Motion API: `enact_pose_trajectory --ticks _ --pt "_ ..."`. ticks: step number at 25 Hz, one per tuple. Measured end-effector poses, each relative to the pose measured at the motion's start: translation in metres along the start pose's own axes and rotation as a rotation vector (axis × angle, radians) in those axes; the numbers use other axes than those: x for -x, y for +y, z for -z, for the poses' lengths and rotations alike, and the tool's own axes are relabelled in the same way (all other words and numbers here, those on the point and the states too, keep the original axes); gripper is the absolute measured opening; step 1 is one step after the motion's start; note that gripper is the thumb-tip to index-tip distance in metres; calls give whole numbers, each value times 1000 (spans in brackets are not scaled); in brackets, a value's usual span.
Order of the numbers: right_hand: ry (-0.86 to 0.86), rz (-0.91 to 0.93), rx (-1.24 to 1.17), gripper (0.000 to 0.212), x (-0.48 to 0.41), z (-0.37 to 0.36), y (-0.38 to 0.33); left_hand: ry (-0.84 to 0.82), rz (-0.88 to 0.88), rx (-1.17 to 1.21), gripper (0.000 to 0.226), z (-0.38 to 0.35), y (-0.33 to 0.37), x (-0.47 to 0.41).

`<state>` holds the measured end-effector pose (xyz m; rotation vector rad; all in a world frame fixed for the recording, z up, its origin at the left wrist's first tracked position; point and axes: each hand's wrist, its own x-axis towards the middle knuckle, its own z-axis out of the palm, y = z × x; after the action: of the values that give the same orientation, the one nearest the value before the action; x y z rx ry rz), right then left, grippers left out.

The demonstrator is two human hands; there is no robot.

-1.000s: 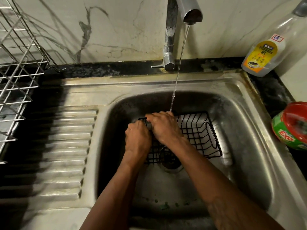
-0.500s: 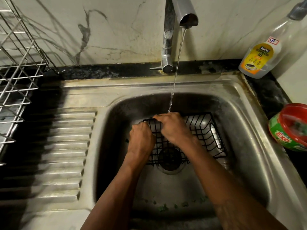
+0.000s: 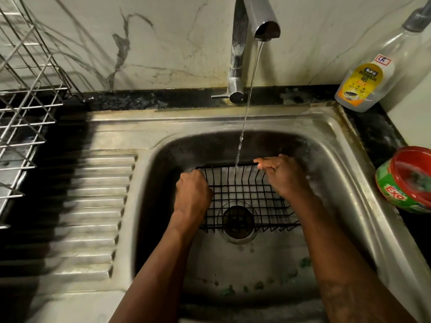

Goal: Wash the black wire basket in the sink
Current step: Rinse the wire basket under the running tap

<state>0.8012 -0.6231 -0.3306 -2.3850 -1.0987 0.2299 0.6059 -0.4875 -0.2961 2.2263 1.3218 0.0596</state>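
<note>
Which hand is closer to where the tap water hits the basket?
Right. The right hand holds the far rim of the basket just right of the water stream; the left hand grips the left end, farther away.

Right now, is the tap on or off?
On. A thin stream of water falls from the tap onto the black wire basket.

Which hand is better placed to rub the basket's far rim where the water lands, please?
Likely right: right hand holds that rim beside the water stream; left hand grips the basket's left end.
</note>
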Motion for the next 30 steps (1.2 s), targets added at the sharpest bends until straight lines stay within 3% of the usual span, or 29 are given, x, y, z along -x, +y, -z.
enact_pose_trajectory --ticks 6,8,10,13,16,18,20,23,27,30 --pt "-173 195 -213 19 -2 -51 -94 -44 -225 1 18 -13 8 2" --pt "-145 215 -155 21 3 -48 -92 -15 -197 -13 12 -14 5 0" --pt "-144 123 -103 24 2 -35 -65 -11 -109 -20 10 -11 3 0" --pt "-91 -13 -138 21 5 -9 -20 5 -6 13 24 -6 1 -1" --pt "73 116 -167 17 6 -8 -19 8 9 30 33 -3 -1 -3" --pt "64 212 -191 14 -1 -23 -48 -15 8 31 20 -7 -1 -7" --pt "-114 134 -272 14 -8 -39 -80 -51 3 66 10 -12 -1 -10" --pt "-323 -8 -334 19 -14 -61 -90 -100 -12 94 13 -16 -3 -12" --pt "-407 -198 -226 11 -14 -37 -50 -69 77 91 10 -15 -10 -17" --pt "-339 -300 -157 10 -13 -1 -10 -87 75 97 15 -18 -12 -19"
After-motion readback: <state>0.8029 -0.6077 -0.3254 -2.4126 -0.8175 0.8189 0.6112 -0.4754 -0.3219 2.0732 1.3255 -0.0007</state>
